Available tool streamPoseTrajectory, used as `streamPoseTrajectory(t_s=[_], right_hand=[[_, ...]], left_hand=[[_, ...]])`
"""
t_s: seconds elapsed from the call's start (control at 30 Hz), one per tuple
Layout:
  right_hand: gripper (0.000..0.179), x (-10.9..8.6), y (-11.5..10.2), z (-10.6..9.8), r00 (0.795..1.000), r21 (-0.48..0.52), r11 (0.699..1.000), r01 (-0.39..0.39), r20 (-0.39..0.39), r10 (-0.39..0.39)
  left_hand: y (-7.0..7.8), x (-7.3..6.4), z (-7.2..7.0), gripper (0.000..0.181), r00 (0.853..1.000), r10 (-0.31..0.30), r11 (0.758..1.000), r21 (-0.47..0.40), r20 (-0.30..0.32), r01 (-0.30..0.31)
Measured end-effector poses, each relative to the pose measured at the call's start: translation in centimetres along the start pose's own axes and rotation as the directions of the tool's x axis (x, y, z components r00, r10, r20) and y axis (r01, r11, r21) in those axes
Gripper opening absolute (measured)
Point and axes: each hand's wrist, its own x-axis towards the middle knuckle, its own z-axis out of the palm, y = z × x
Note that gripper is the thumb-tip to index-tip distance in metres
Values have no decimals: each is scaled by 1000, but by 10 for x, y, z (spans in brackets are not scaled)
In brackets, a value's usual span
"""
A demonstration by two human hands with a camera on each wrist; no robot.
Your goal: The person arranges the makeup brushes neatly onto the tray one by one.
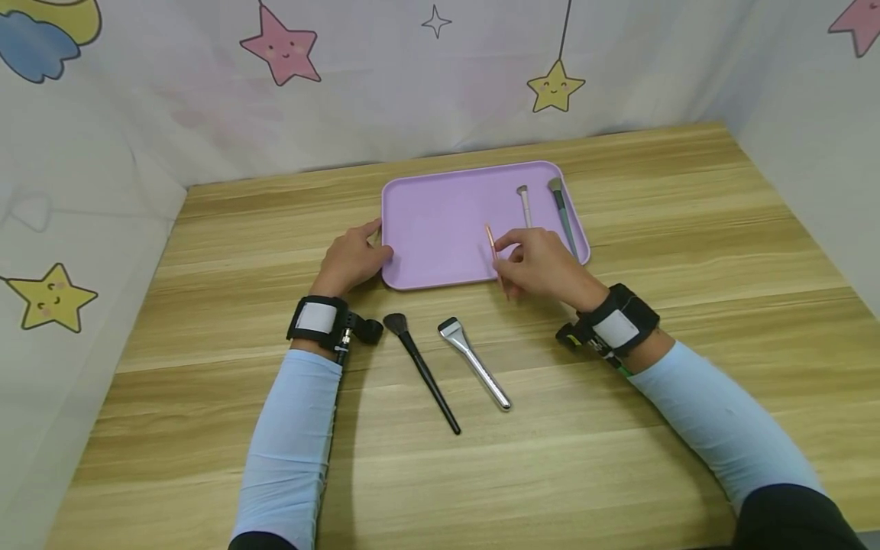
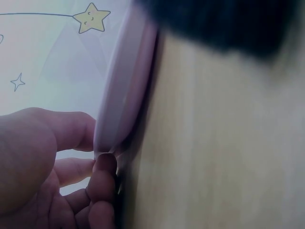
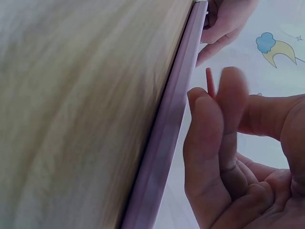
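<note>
My right hand (image 1: 539,263) pinches a thin rose-gold makeup brush (image 1: 490,237) between thumb and fingertips, over the front edge of a purple tray (image 1: 440,221). In the right wrist view, only a short reddish piece of that brush (image 3: 210,82) shows past the fingers. My left hand (image 1: 349,260) holds the tray's left side near the front corner, its thumb over the rim. The left wrist view has those fingers (image 2: 102,179) against the tray's edge. Inside the tray, on the right, lie a small white-handled brush (image 1: 525,206) and a green-handled brush (image 1: 562,214).
On the wooden table (image 1: 619,458), in front of the tray, lie a black makeup brush (image 1: 429,382) and a silver flat-headed brush (image 1: 481,370), side by side and slanted. A white curtain with star prints (image 1: 385,92) hangs behind the table.
</note>
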Motion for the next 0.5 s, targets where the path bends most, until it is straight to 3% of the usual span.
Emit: streamPoseTrajectory(t_s=[0.5], right_hand=[[31,4,3,-2,999,47,998,-38,9,38]], left_hand=[[-1,0,0,67,1000,-1,1000,-2,4,1]])
